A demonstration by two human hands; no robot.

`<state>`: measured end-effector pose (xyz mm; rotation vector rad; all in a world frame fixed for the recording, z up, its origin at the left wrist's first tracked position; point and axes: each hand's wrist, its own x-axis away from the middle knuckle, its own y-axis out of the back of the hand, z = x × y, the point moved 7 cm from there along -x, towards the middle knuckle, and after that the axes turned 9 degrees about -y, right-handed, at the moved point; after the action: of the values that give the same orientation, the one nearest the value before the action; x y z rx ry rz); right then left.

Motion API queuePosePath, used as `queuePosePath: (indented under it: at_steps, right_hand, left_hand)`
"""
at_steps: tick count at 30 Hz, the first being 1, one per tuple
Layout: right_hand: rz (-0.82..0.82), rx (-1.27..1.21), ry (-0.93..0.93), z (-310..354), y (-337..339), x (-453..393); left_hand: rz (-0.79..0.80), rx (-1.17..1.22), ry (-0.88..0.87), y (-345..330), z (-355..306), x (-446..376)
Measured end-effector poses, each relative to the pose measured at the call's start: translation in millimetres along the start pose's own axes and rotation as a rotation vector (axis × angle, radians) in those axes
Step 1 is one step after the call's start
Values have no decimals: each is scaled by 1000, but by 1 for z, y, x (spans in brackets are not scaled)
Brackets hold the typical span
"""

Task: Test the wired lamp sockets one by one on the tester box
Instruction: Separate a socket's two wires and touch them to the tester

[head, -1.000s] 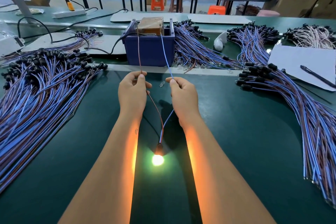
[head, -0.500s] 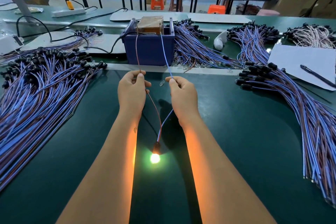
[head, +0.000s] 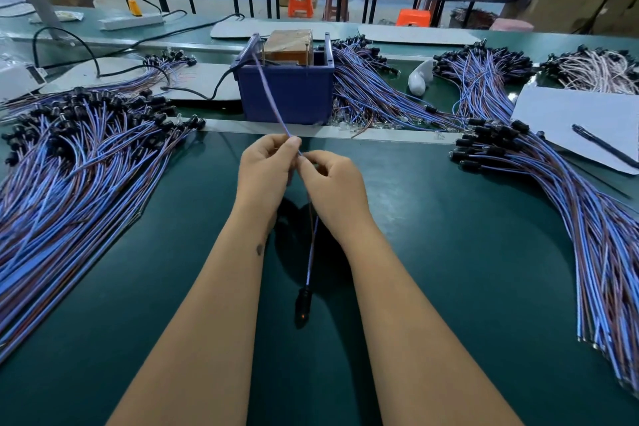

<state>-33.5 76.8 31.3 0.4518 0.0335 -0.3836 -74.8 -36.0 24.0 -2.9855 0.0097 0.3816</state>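
Light has gone out of the socket (head: 303, 304): half a second back it glowed bright between the forearms, with the two leads held apart and running up to the tester (head: 287, 79); now only a faint orange speck shows in it, and the socket lies dark on the counter (head: 449, 252), near the wrists and on the body side of the hands. The leads (head: 276, 107) have been drawn together into one blurred strand that rises from the hands toward the tester's left rim; whether the tips still touch anything there cannot be told. Left hand (head: 264, 169) pinches that strand between thumb and forefinger, and right hand (head: 330, 180), touching the left at the fingertips, curls its fingers round the wire just below the pinch. Both hands have come inward from their spread stance and sit pressed close together straight in front of the tester. Judging from this, the test of this socket is over, and since it lit, it would count as a good one; the likely next step is to set it aside and pick a fresh one. To the left of the hands sprawls a big heap (head: 76, 162) of wired sockets, to the right another pile (head: 539, 176), beside a white sheet with a pen (head: 601, 147); which is the tested lot cannot be told from here.
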Motion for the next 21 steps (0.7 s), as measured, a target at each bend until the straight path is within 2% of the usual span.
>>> queuePosePath:
  at_steps: [5,8,11,14,18,21]
  right_hand:
    - [-61,274,3,2,9,2]
    - [-138,389,-6,6,17,5]
    - [-241,403,14,13,24,9]
    - [-364,301,76,19,34,13]
    - [-492,-3,183,24,48,20]
    - [-544,-180,189,21,53,23]
  left_hand:
    - [-151,152,-22,20,-6,-3]
    - [-144,260,-19,17,-9,-1]
    - [-109,371,-2,12,-11,1]
    - [-89,403,45,9,-9,2]
    - [-63,307,126,7,-3,3]
    - [-19,193,150,5,1,4]
